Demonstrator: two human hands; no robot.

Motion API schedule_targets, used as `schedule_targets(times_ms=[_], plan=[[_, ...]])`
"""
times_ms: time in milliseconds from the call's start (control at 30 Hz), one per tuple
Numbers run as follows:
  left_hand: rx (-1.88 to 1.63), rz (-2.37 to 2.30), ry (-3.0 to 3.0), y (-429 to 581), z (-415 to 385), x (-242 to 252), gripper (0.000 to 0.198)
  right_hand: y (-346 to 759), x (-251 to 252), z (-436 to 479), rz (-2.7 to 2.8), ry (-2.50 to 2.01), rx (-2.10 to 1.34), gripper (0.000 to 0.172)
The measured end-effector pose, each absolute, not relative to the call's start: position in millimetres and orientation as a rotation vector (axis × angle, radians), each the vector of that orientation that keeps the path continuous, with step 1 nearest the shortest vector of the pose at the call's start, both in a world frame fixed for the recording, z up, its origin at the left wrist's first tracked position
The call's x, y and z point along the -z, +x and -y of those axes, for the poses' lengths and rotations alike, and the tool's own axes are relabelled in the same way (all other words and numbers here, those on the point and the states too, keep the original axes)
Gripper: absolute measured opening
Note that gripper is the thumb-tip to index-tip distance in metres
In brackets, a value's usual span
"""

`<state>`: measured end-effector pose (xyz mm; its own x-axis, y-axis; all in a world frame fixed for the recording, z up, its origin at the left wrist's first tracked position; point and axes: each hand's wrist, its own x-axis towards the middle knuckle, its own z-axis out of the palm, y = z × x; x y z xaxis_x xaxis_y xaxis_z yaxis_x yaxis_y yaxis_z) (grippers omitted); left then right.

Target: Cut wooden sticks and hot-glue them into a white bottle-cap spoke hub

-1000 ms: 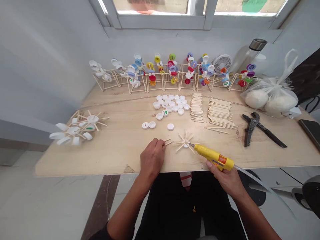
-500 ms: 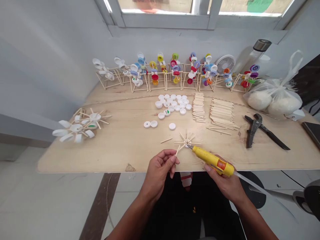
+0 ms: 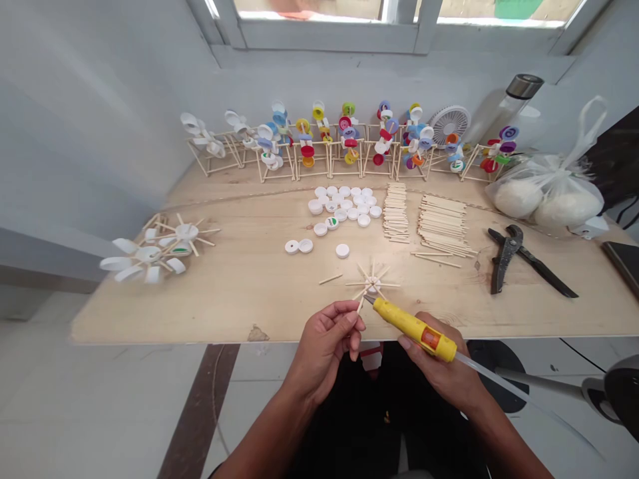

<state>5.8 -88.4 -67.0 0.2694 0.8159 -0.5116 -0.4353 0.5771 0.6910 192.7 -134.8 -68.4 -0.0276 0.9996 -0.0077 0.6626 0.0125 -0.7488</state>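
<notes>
My left hand [image 3: 332, 342] pinches a short wooden stick [image 3: 361, 305] near the table's front edge. In my right hand [image 3: 444, 366] is a yellow glue gun [image 3: 414, 326], with a clear glue stick [image 3: 492, 374] trailing from its back. The gun's metal nozzle meets or nearly meets the upper end of the pinched stick. Just beyond both hands lies a white bottle cap [image 3: 372, 286] with several sticks fanning out from it like spokes. A loose stick [image 3: 330, 279] rests to its left, and a single white cap [image 3: 342, 251] lies farther back.
White caps [image 3: 344, 203] cluster mid-table beside two stick piles [image 3: 397, 213] [image 3: 442, 226]. Black cutters [image 3: 509, 256] lie right. Cap wheels [image 3: 148, 255] sit left. Framed colourful cap wheels [image 3: 308, 150] line the wall, near a small fan [image 3: 450, 125], bottle [image 3: 514, 103] and plastic bag [image 3: 549, 193].
The glue gun's nozzle has moved left and toward me, from the spoked cap to the pinched stick. My left hand has shifted slightly right, and its stick stands steeper.
</notes>
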Motion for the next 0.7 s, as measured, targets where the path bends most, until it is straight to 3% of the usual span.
schedule_targets(times_ms=[700], plan=[[-0.884,-0.987,0.460,6.5,87.5,64.6,0.026,195.9,69.2,133.5,1.658,-1.722,-0.834,0.030]])
